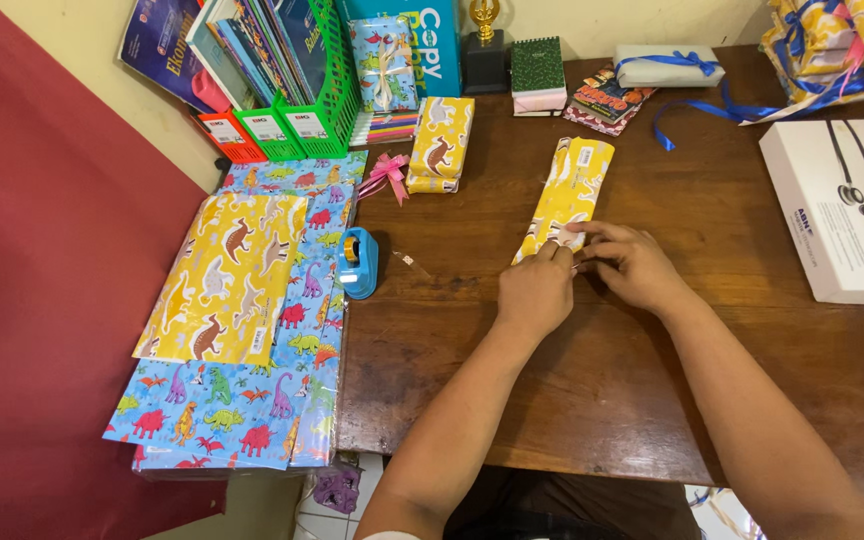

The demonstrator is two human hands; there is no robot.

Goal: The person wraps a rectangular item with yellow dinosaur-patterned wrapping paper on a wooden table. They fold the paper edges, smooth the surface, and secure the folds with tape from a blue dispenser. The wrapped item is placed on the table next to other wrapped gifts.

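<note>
Yellow dinosaur-paper parcel (pixel 565 196) lies mid-table, long sides already wrapped. Your left hand (pixel 535 290) and right hand (pixel 632 264) pinch fingers together on its near end, fold unfinished. Far end looks unsealed. Blue tape dispenser (pixel 358 262) waits near the table's left edge.

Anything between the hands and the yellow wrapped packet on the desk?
Nothing visible. The left hand and right hand both touch the near end of the yellow packet. The tape dispenser sits off to the left, clear of them.
</note>
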